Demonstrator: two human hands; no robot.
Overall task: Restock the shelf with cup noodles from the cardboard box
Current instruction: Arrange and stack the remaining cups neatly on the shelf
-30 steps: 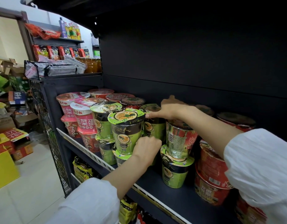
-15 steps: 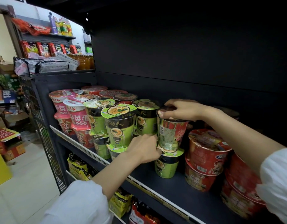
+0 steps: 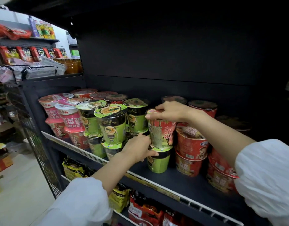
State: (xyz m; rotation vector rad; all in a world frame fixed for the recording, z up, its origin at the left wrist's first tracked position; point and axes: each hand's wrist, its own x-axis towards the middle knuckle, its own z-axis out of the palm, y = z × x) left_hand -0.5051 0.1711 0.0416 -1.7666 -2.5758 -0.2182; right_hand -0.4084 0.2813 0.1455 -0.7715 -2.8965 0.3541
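Head view: a dark shelf (image 3: 181, 180) stocked with cup noodles is seen from above and to the left, with both hands reached in at its middle. A red-and-green cup (image 3: 160, 130) is stood upright on the lid of a green cup (image 3: 158, 160) that rests on the shelf board. The lid rim of the upper cup is gripped from above by the right hand (image 3: 169, 111), its fingers curled over the near edge. The junction of the two stacked cups is held by the left hand (image 3: 138, 149), with fingers wrapped round the base of the upper cup and the thumb laid along the rim of the lower one. Just to the left, green cups (image 3: 112, 124) are stacked two high, and further left pink cups (image 3: 70, 118) are piled the same way. To the right, red bowls (image 3: 191, 149) are stacked close beside the held pair, and more red lids are seen behind them in shadow. White sleeves (image 3: 269, 181) are worn on both arms. Yellow and red noodle packets (image 3: 121, 199) are laid on the lower shelf. A white wire rail (image 3: 85, 152) is fixed along the shelf front. No cardboard box can be made out beside the shelf, though cartons (image 3: 2, 162) are seen on the floor at far left
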